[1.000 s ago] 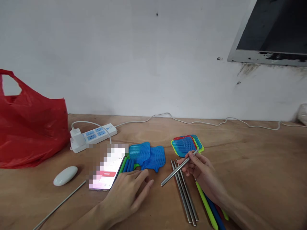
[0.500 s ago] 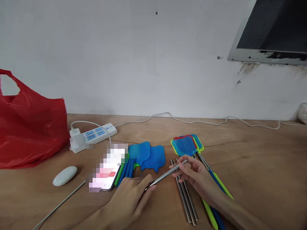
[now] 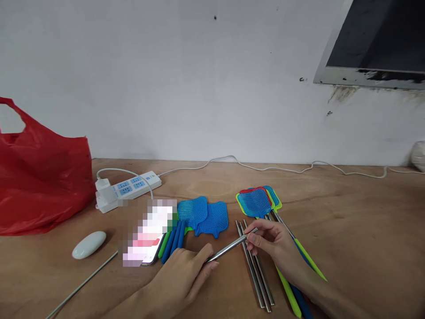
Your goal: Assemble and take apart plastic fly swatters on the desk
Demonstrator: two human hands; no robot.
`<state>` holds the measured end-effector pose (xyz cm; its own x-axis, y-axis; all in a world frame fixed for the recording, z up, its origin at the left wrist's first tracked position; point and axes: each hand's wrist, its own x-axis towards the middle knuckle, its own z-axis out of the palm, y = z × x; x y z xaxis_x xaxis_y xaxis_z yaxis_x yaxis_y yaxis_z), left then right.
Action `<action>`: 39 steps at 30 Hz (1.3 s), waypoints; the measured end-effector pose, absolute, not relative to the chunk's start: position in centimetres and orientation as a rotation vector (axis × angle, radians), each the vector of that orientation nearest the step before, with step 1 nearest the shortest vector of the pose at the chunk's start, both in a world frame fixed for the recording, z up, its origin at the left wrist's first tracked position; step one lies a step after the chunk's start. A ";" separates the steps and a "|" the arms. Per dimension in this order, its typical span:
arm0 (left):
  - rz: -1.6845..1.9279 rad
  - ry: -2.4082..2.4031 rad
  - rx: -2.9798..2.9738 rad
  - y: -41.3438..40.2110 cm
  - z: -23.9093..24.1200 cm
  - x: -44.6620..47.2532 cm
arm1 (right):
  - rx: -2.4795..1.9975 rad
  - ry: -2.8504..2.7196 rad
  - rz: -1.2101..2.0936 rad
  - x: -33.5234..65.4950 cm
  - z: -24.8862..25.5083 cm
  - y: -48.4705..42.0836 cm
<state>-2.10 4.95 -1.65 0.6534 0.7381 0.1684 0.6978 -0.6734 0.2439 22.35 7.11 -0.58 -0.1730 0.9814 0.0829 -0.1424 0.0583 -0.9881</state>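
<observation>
With 12 o'clock set toward the wall [image 3: 149, 88], a phone [image 3: 151, 241] is seen between 10 and 11 from the left hand [image 3: 179, 274], coloured handles [image 3: 175, 239] at 12 and blue heads [image 3: 217, 217] at 1. By that hand, the near end of a steel rod [image 3: 229, 249] is pinched between thumb and forefinger and partly hidden. From this grip the rod lies toward 2, its long axis along 8 to 2, the gap between the hands being spanned by it. Neither hand is nearer, both being in contact. Near the far end, the rod is gripped by the fingertips of the right hand [image 3: 272, 241], its tip, pointing to 2, left showing just past them. Behind it, loose rods [image 3: 256, 277] are laid along 11 to 5; swatters [image 3: 254, 203] are seen at 11 from the right hand.
</observation>
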 end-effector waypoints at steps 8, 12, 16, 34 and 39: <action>0.376 1.169 2.637 5.1 -0.9 -1.7 | -0.892 -1.047 1.120 22.6 -1.4 7.8; 0.380 1.188 2.630 5.1 -1.1 -1.9 | -0.880 -0.896 1.080 22.1 -1.3 8.0; 0.397 1.197 2.656 5.1 -1.4 -1.8 | -0.876 -0.833 1.103 21.7 -1.1 7.8; 0.403 1.225 2.582 5.6 -1.3 -2.1 | -0.898 -0.691 1.097 22.8 -1.6 8.7; 0.422 1.257 2.561 5.2 -1.8 -2.1 | -0.951 -0.758 1.172 22.9 -0.8 8.4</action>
<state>-2.11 5.24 -1.82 0.5843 0.7986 0.1445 0.7238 -0.5934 0.3522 22.89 8.44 -0.75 0.2365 0.9716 0.0091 -0.4068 0.1076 -0.9072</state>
